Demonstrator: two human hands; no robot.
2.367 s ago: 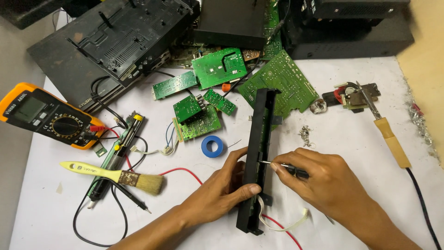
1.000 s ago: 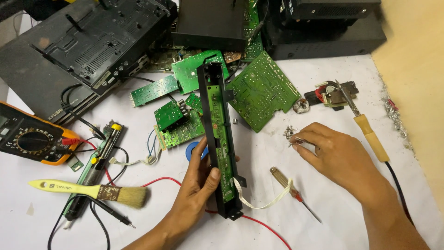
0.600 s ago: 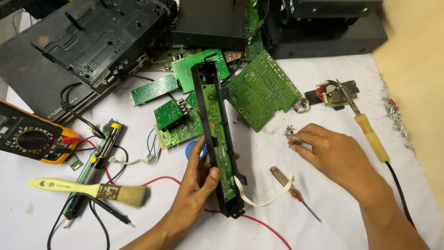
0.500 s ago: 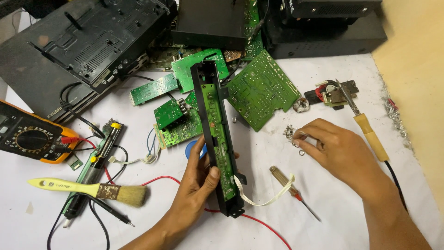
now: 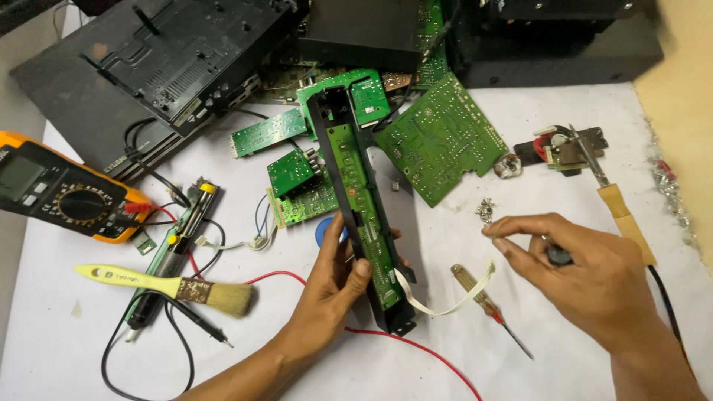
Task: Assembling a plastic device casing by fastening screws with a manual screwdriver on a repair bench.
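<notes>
the left hand [image 5: 334,275] was grasping a long black panel [image 5: 338,141] near its lower end, thumb on the front, fingers wrapped behind. the panel stood tilted on the white table [image 5: 445,349], its top leaning toward the pile of green circuit boards [image 5: 438,145], with a narrow green board [image 5: 364,200] fitted along its face and a white ribbon cable [image 5: 445,301] curling out from its lower end. the right hand [image 5: 587,275] hovered to the right of the panel, well apart from it, fingers half curled with a small dark object [image 5: 558,256] held against the palm; its fingertips sat just below a little heap of screws [image 5: 486,210]. a screwdriver [image 5: 486,308] lay on the table between the 2 hands. further left lay a yellow brush [image 5: 171,284] and an orange multimeter [image 5: 67,197]; a soldering iron [image 5: 613,200] lay to the right.
</notes>
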